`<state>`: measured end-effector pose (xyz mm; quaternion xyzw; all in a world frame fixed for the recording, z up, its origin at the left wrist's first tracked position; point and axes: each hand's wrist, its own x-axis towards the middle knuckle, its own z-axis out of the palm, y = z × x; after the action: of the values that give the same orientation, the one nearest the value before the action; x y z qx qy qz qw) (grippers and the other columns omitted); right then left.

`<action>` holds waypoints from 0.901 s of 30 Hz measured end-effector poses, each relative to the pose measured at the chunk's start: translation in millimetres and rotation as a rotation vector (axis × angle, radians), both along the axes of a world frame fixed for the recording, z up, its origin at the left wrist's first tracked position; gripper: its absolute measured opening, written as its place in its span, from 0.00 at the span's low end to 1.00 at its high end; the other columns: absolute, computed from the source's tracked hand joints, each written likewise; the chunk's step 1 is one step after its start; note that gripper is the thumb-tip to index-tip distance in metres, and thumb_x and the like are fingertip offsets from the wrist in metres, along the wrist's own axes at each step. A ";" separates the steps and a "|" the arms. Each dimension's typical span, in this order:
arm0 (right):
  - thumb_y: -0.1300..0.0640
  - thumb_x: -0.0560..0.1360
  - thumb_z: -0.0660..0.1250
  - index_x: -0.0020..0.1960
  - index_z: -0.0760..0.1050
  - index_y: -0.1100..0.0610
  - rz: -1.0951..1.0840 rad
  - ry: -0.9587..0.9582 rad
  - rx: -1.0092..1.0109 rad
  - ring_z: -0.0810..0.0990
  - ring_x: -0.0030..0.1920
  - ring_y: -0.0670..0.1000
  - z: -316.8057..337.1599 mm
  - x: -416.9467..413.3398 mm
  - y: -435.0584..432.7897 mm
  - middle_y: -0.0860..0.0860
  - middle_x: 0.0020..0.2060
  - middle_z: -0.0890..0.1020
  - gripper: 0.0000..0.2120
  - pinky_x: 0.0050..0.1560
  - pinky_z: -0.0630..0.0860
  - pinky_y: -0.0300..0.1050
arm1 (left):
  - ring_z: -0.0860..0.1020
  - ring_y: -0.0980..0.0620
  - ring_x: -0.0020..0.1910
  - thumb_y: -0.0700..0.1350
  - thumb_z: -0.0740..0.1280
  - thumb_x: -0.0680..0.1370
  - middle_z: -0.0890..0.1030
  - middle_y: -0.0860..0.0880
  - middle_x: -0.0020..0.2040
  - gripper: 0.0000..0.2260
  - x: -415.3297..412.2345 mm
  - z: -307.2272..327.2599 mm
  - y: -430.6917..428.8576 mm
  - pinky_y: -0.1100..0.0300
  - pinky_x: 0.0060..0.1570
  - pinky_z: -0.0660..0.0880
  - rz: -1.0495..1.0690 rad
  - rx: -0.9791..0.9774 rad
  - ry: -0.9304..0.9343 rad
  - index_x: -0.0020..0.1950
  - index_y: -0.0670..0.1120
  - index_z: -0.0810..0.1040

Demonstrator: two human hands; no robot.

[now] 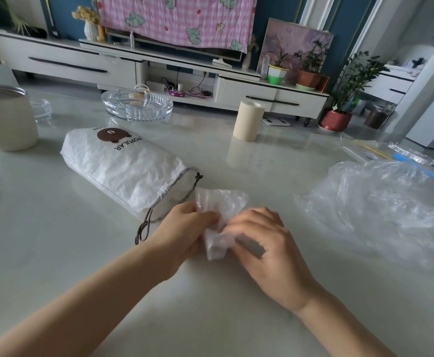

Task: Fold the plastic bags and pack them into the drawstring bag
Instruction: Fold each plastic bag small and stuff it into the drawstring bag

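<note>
left hand: pinching the left edge of the folded plastic bag
right hand: fingers curled over its near end, pinching too
step: looks mid-fold; squeeze air out, line up edges, crease flat on the surface
drawstring bag: just beyond the hands, mouth facing them, just beside the fold
queue: 1 loose plastic bag further right, well apart

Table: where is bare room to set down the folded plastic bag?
Bare tabletop lies between the drawstring bag, the beige roll and the crumpled plastic bag, and also left of the left hand. The right edge is crowded with that bag and packets.
</note>
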<state>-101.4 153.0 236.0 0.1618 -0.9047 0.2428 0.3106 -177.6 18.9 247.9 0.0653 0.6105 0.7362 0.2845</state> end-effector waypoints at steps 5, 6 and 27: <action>0.55 0.71 0.66 0.40 0.77 0.51 -0.042 -0.227 -0.584 0.75 0.39 0.40 7.6 0.2 3.5 0.40 0.35 0.79 0.02 0.43 0.70 0.33 | 0.83 0.46 0.47 0.34 0.65 0.75 0.84 0.42 0.47 0.08 4.4 1.7 2.5 0.55 0.46 0.81 -0.119 0.025 0.102 0.44 0.44 0.82; 0.54 0.71 0.66 0.40 0.77 0.53 -0.050 -0.242 -0.616 0.74 0.37 0.41 7.7 -1.4 4.9 0.42 0.34 0.78 0.04 0.41 0.70 0.34 | 0.83 0.47 0.48 0.33 0.66 0.75 0.84 0.42 0.48 0.09 5.0 1.7 2.7 0.56 0.47 0.80 -0.160 0.021 0.128 0.45 0.44 0.83; 0.51 0.72 0.69 0.47 0.75 0.59 -0.036 -0.472 -0.774 0.78 0.38 0.45 4.2 -1.5 -3.9 0.51 0.37 0.81 0.12 0.40 0.75 0.42 | 0.69 0.51 0.31 0.54 0.61 0.78 0.73 0.47 0.29 0.20 29.0 -9.1 14.1 0.55 0.34 0.70 0.230 -0.287 0.607 0.35 0.39 0.70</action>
<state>-102.9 149.2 240.2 -0.0420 -0.7960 0.5880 0.1376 -148.6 33.1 238.8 0.1712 0.7678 0.6173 0.0114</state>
